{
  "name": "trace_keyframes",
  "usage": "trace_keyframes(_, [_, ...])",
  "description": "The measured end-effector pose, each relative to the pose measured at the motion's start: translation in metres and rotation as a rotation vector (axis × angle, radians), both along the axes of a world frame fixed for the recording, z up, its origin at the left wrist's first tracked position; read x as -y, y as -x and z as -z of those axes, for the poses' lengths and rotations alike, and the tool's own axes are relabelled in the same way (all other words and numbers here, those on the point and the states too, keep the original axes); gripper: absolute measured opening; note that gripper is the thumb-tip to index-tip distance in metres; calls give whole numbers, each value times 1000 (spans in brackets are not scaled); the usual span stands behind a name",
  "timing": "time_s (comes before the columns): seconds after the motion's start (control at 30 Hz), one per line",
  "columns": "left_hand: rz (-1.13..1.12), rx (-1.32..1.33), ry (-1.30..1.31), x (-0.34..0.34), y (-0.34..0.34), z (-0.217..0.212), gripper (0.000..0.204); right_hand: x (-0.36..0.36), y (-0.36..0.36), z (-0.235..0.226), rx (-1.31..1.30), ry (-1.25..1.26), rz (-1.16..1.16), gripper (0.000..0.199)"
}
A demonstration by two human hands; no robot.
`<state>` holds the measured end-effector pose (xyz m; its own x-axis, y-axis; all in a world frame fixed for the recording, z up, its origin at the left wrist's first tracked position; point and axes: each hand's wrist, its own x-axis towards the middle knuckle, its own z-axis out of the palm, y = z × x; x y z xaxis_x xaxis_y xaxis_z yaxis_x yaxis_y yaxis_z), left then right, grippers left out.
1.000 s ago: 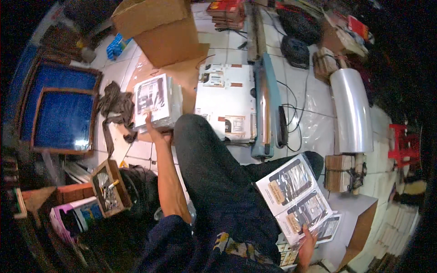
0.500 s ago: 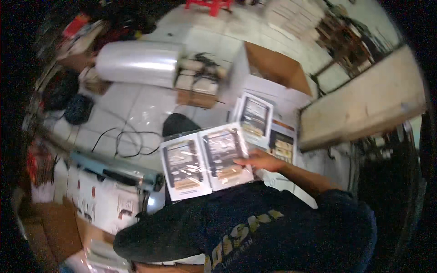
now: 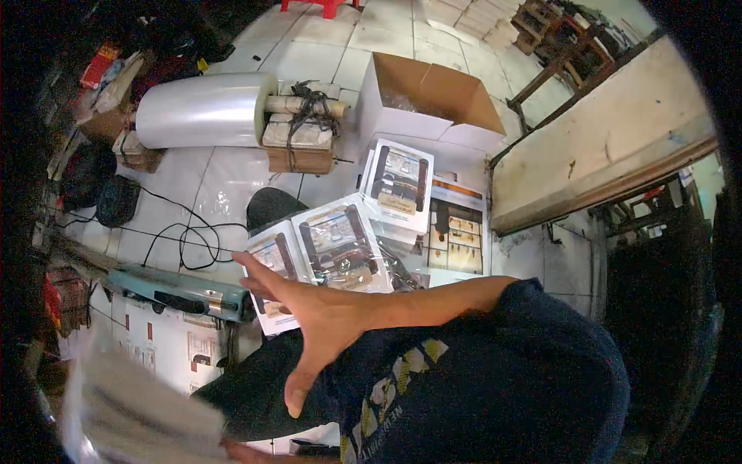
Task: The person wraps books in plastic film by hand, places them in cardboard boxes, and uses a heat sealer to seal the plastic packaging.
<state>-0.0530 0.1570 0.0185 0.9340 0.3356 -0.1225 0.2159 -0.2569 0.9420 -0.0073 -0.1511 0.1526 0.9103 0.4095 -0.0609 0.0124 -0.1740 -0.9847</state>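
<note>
Blurred, covered and cut-off parts, as I see them

My open right hand (image 3: 309, 317) covers the lower edge of the plastic-wrapped printed sheets (image 3: 325, 251); a blurred pale paper stack (image 3: 131, 406) at lower left hides what holds it; the red plastic stool (image 3: 325, 6) is cut by the top edge.

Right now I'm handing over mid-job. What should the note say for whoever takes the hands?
Right hand: open, fingers spread over two wrapped packs on the lap; contact unclear.
Left hand: barely in view at the lower edge, by a blurred pack; grip unclear.
Done: a stack of packs lies on the floor by the open box.
Left: the lap packs and the blurred one are not on that stack.
</note>
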Motion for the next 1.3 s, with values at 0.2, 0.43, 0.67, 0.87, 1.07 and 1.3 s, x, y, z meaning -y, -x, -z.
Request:
trace_keyframes(0.2, [585,-183,60,146,26,15,56,80,24,12,-139,-701,437,142])
trace_keyframes(0.43, [1071,276,350,388,27,-56,91,277,155,67,82,-1054,990,55])
trace_keyframes(0.67, [1263,-335,643,451,61,33,139,377,249,164,12,-714,1432,49])
trace_keyframes(0.87, [1838,-277,128,404,16,5,102,367,219,192,-246,-481,1405,58])
trace_keyframes(1.07, [1338,-35,456,249,-72,-92,39,408,235,196,-577,-347,1298,61])
trace_keyframes(1.3, [408,-89,-558,108,-88,25,40,279,108,50,-300,981,792,37])
